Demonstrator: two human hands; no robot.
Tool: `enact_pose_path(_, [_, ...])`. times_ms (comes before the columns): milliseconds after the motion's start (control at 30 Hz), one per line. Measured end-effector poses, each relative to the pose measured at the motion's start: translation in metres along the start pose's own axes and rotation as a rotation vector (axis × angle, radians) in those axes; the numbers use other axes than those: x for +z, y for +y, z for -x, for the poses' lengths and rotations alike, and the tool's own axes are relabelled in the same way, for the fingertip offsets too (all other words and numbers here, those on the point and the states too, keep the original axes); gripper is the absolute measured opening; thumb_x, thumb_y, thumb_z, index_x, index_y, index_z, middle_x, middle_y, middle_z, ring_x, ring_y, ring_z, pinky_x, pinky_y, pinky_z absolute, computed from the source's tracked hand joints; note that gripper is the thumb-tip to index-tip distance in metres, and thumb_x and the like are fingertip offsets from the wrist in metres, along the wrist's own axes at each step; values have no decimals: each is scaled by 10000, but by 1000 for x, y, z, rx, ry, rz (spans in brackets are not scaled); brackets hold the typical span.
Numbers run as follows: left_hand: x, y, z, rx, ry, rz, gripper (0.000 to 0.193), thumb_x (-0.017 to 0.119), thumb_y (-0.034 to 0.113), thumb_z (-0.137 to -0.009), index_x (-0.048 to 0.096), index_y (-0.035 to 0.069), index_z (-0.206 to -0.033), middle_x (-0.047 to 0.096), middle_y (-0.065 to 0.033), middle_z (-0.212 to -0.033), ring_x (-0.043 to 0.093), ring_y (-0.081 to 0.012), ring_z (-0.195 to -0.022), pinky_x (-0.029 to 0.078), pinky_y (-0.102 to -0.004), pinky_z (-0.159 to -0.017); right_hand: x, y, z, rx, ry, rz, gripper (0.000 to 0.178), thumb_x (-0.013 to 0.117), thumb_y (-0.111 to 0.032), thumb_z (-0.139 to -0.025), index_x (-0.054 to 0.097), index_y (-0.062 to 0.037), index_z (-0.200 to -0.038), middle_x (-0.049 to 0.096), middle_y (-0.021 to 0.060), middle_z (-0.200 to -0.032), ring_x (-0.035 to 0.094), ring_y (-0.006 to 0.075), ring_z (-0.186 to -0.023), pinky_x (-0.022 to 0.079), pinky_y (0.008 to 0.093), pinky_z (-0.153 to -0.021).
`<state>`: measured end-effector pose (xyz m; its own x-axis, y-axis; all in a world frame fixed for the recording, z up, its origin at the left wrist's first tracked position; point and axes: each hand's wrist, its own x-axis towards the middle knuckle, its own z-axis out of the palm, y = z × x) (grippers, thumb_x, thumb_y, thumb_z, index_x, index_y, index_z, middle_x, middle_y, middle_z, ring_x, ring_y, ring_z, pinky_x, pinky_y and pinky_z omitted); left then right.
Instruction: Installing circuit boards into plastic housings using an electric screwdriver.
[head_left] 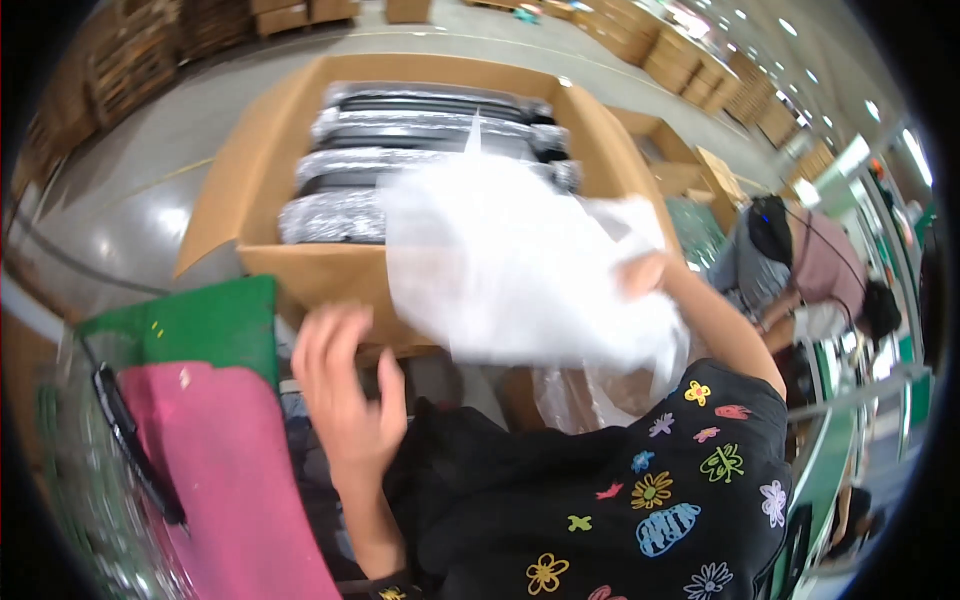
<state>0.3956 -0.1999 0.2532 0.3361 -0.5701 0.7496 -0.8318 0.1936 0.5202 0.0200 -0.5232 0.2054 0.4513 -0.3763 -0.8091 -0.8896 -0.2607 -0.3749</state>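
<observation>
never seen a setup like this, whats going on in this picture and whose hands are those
There's no machine here: a person works bare-handed, and the single picture comes from a wide fisheye camera on their head, looking down, so straight edges bend. The right hand holds a blurred, thin white sheet. The left hand is open and holds nothing. Ahead stands an open cardboard box with plastic-wrapped dark items in rows. At left, a pink sheet and a black tool lie by a green surface.
</observation>
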Motion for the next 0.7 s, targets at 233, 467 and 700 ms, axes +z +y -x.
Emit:
enact_pose_path(233, [96, -78, -28, 199, -264, -233, 566, 833, 340, -660, 600, 87, -1110, 567, -63, -1008, 533, -274, -1055, 328, -474, -1062, 215, 147, 67, 322, 278, 79, 840, 814, -158, -712, 400, 17, -1422, 570, 226, -1286, 580, 372, -1173, 487, 470, -990])
enact_pose_path(467, [97, -60, -32, 155, -259, -260, 516, 848, 287, -662, 601, 79, -1064, 552, -71, -980, 533, -278, -1048, 330, -469, -1065, 246, 198, 18, 470, 395, 147, 883, 811, -156, -683, 374, 23, -1429, 526, 278, -1318, 539, 419, -1202, 466, 476, -1007])
enact_pose_path(700, [94, -55, -37, 105, -362, -375, 506, 837, 281, -675, 587, 65, -1058, 549, -78, -993, 518, -307, -1047, 325, -483, -1067, 271, 208, -61, 468, 526, -83, 894, 787, -142, -701, 324, 18, -1449, 477, 304, -1351, 507, 436, -1228, 443, 482, -1031])
